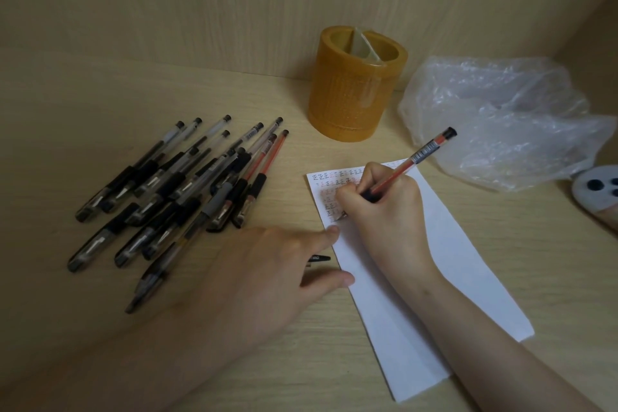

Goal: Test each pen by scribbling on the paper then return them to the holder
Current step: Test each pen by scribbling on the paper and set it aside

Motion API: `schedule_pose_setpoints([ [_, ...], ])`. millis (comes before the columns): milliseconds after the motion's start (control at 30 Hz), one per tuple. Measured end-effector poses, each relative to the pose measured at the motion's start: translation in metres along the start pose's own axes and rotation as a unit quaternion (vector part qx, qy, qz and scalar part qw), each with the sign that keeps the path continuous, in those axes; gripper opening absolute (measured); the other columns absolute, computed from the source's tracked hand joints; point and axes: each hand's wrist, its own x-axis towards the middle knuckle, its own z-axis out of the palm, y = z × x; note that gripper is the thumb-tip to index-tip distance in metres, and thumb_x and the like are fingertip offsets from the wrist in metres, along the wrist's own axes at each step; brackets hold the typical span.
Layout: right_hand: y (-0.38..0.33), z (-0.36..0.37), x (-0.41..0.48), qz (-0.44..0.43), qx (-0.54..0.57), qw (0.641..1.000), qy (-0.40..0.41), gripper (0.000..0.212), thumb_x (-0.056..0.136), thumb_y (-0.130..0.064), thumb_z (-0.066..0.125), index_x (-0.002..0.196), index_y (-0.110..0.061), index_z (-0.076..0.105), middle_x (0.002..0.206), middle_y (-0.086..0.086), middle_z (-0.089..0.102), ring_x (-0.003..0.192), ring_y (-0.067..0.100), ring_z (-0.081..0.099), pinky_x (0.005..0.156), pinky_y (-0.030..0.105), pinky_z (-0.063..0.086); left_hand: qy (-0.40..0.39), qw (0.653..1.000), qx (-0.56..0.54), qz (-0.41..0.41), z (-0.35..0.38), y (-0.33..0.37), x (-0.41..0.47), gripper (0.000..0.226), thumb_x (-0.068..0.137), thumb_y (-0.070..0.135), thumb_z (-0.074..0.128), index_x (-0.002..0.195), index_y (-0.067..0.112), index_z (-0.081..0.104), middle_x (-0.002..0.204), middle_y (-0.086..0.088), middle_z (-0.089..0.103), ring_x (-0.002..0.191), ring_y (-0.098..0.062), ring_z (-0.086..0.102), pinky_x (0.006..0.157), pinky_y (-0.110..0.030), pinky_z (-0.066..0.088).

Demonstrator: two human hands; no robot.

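My right hand (381, 211) grips a red pen (421, 154), its tip down on the white paper (444, 264) beside rows of small written marks near the top left. My left hand (274, 264) lies flat on the desk at the paper's left edge, fingertips touching the sheet, with a black pen cap (319, 258) showing between its fingers. A pile of several capped pens (177, 191), mostly black with two red ones, lies to the left. The amber pen holder (356, 87) stands upright at the back, with no pens in it.
A crumpled clear plastic bag (501, 120) lies at the right rear. A white round object with dark dots (598, 191) sits at the right edge. Wooden walls close off the back and right side of the desk (100, 94).
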Motion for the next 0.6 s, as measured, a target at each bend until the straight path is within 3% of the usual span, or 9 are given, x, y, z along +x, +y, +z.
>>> schedule_pose_setpoints([
  [100, 0.001, 0.000, 0.000, 0.000, -0.001, 1.000, 0.003, 0.038, 0.074, 0.000, 0.060, 0.051, -0.015, 0.033, 0.044, -0.010, 0.031, 0.046, 0.008, 0.031, 0.044, 0.014, 0.027, 0.000, 0.999, -0.019, -0.027, -0.003, 0.004, -0.003, 0.058, 0.075, 0.071, 0.041, 0.129, 0.049, 0.042, 0.071, 0.024, 0.049, 0.075, -0.003, 0.058, 0.055, -0.009, 0.032],
  [267, -0.001, -0.002, 0.003, 0.041, 0.043, 0.998, 0.008, 0.036, 0.078, 0.000, 0.060, 0.053, -0.015, 0.038, 0.044, -0.012, 0.032, 0.044, 0.005, 0.030, 0.045, 0.013, 0.027, -0.015, 0.999, -0.003, -0.034, -0.001, 0.005, -0.003, 0.061, 0.075, 0.074, 0.037, 0.132, 0.052, 0.034, 0.079, 0.026, 0.049, 0.086, -0.003, 0.058, 0.056, -0.009, 0.032],
  [400, 0.002, -0.021, 0.018, 0.145, 0.283, 0.948, 0.004, 0.038, 0.087, -0.018, 0.066, 0.058, -0.018, 0.042, 0.046, -0.006, 0.035, 0.040, 0.008, 0.028, 0.038, 0.017, 0.024, -0.024, 0.998, -0.019, -0.047, 0.001, 0.003, -0.003, 0.062, 0.073, 0.075, 0.038, 0.130, 0.052, 0.037, 0.070, 0.017, 0.055, 0.079, 0.000, 0.057, 0.064, -0.015, 0.040],
  [500, -0.004, -0.033, 0.024, 0.176, 0.308, 0.932, -0.071, 0.033, 0.083, -0.037, 0.064, 0.062, -0.020, 0.046, 0.052, -0.005, 0.037, 0.044, 0.007, 0.034, 0.038, 0.015, 0.027, -0.012, 0.996, -0.057, -0.069, -0.001, 0.001, -0.003, 0.059, 0.070, 0.074, 0.045, 0.125, 0.055, 0.040, 0.056, 0.014, 0.041, 0.060, 0.006, 0.047, 0.058, -0.007, 0.037],
  [600, -0.018, -0.040, 0.024, 0.202, 0.345, 0.912, -0.096, 0.033, 0.088, -0.041, 0.057, 0.069, -0.015, 0.053, 0.054, -0.002, 0.041, 0.045, 0.009, 0.037, 0.039, 0.016, 0.027, 0.010, 0.985, -0.157, -0.074, -0.003, -0.002, -0.004, 0.047, 0.071, 0.063, 0.053, 0.114, 0.055, 0.037, 0.062, 0.014, 0.049, 0.064, 0.001, 0.051, 0.065, -0.009, 0.042],
])
